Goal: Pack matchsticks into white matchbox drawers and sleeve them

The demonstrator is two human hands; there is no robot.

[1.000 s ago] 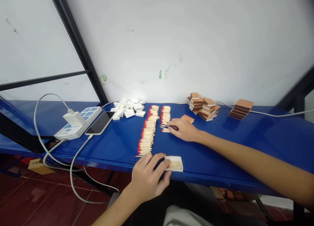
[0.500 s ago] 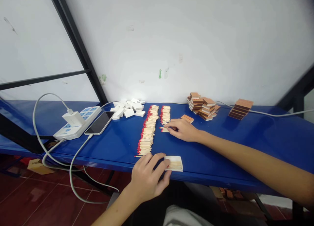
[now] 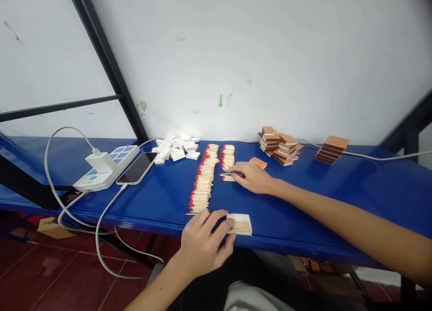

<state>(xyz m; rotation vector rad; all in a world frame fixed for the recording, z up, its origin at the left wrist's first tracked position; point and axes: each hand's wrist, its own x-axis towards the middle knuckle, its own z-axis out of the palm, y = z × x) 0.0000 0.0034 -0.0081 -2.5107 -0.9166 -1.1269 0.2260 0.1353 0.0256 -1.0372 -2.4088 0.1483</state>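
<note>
Holding the tray (image 3: pixel 242 217): part-filled, matches (image 3: pixel 203 180) left loose

Left hand (image 3: pixel 205 245) clasped the tray's left end between thumb and fingers. Right hand (image 3: pixel 252 178) touched the short row (image 3: pixel 228 157) beyond it; pinching or not, couldn't tell. Long row (image 3: pixel 202 187), beyond-left, and white pile (image 3: pixel 177 149), farther that way, seemed left to do. Brown boxes (image 3: pixel 285 142) beyond-right looked finished, contents hidden.
</note>
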